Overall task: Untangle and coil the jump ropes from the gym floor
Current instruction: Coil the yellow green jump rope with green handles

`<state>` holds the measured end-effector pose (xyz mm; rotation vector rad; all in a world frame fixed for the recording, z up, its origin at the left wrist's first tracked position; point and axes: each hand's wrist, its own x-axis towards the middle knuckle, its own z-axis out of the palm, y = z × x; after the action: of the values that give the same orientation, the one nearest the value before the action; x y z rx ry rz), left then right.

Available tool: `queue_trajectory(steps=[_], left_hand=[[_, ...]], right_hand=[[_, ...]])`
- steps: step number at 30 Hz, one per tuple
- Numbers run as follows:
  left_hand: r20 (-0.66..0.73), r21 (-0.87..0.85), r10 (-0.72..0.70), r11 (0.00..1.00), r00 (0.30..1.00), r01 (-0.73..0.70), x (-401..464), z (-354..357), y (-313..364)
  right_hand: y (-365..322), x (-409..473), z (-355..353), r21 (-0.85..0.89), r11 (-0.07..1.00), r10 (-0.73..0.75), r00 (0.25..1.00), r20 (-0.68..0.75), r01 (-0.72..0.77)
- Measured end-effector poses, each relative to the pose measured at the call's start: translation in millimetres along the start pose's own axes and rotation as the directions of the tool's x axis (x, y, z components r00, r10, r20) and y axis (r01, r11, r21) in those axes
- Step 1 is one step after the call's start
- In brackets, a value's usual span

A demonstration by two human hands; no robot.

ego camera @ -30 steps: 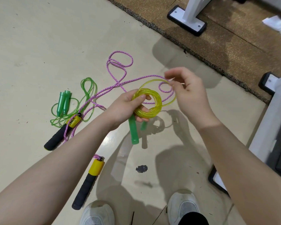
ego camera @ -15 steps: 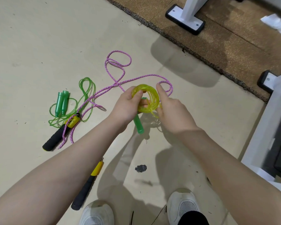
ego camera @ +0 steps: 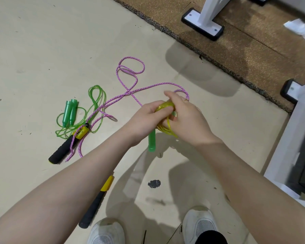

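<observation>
Both hands meet just above the middle of the view. The left hand point(ego camera: 146, 118) has its fingers curled round a tight coil of yellow rope point(ego camera: 163, 107), gripping it together with a green handle point(ego camera: 152, 142) that sticks down out of the fist toward 6 o'clock. The right hand point(ego camera: 185, 117) lies against the coil from the 3 o'clock side, fingers bent over and pinching the loops (a ring shows on one finger); a few yellow strands hang loose beneath it.

On the pale floor point(ego camera: 42, 41) at about 10 o'clock from the hands lies a green rope point(ego camera: 95, 95) in slack loops, with its two green handles point(ego camera: 70, 112) side by side. A pink rope point(ego camera: 130, 73) snakes from 12 o'clock of the hands down across the green loops to a yellow-and-black handle point(ego camera: 67, 147) at 8 o'clock. Its second handle point(ego camera: 96, 202), black with a yellow end, lies at 7 o'clock, partly hidden under the left forearm.

Two white shoes point(ego camera: 106, 233) stand at the 6 o'clock edge. A dark spot point(ego camera: 154, 183) marks the floor between shoes and hands. At 1 o'clock, a brown mat point(ego camera: 245, 55) carries the white foot of a frame point(ego camera: 202, 23).
</observation>
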<state>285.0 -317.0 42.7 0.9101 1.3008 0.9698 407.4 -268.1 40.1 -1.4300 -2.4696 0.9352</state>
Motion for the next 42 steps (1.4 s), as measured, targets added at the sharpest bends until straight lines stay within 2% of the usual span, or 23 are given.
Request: queue_trajectory(steps=[3, 6, 11, 13, 16, 18, 20, 22, 24, 26, 29, 32, 35, 38, 40, 42], left_hand=[[0.139, 0.122, -0.013, 0.993, 0.99, -0.004, -1, -5, -2], [0.222, 0.207, -0.031, 0.978, 0.975, -0.017, -2, -6, -5], [0.177, 0.286, -0.018, 0.958, 0.984, -0.034, 4, -8, 6], [0.141, 0.253, 0.017, 0.966, 0.99, -0.053, 8, -8, 18], [0.055, 0.126, 0.084, 0.988, 0.995, -0.09, 11, -4, 49], [0.029, -0.038, 0.097, 0.995, 0.995, -0.096, 13, 2, 74], [0.063, -0.202, 0.132, 0.972, 0.989, -0.117, 12, 9, 100], [0.098, -0.363, 0.182, 0.922, 0.978, -0.135, 8, 20, 125], [0.145, -0.489, 0.231, 0.862, 0.962, -0.133, 2, 33, 152], [0.197, -0.575, 0.269, 0.811, 0.943, -0.111, -1, 47, 183], [0.321, -0.626, 0.343, 0.776, 0.883, -0.074, -5, 65, 243], [0.399, -0.594, 0.343, 0.803, 0.85, -0.045, -15, 82, 309], [0.359, -0.395, 0.344, 0.898, 0.868, -0.193, -29, 95, 374], [0.358, -0.144, 0.322, 0.946, 0.876, -0.289, -42, 104, 437], [0.382, -0.064, 0.281, 0.959, 0.88, -0.278, -54, 110, 479], [0.429, -0.032, 0.256, 0.963, 0.866, -0.269, -70, 121, 522]], right_hand=[[5, 2, -7, -0.076, 0.994, 0.088, 0.98, 0.178, -0.076], [4, 3, -10, -0.045, 0.989, 0.146, 0.964, 0.221, -0.14], [-2, 7, -32, 0.202, 0.979, -0.011, 0.973, 0.231, -0.037], [-4, 11, -48, 0.273, 0.962, -0.057, 0.976, 0.209, -0.003], [-11, 13, -79, 0.385, 0.922, -0.006, 0.991, 0.137, -0.047], [-17, 10, -103, 0.538, 0.837, 0.039, 0.993, 0.115, -0.095], [-18, 4, -128, 0.715, 0.69, 0.033, 0.992, 0.12, -0.109], [-17, -3, -150, 0.883, 0.46, -0.043, 0.991, 0.127, -0.093], [-21, -9, -173, 0.968, 0.226, -0.172, 0.974, 0.145, -0.104], [-30, -13, -198, 0.99, 0.12, -0.268, 0.959, 0.098, -0.068], [-51, -25, -250, 0.999, 0.041, -0.253, 0.967, 0.025, -0.015], [-80, -45, -310, 0.994, 0.108, -0.208, 0.978, -0.012, 0.035], [-109, -67, -367, 0.982, 0.183, -0.06, 0.997, -0.041, 0.051], [-141, -90, -420, 0.922, 0.386, 0.199, 0.973, -0.115, 0.03], [-167, -107, -456, 0.846, 0.531, 0.282, 0.951, -0.122, -0.049], [-195, -127, -496, 0.737, 0.67, 0.306, 0.939, -0.16, -0.093]])
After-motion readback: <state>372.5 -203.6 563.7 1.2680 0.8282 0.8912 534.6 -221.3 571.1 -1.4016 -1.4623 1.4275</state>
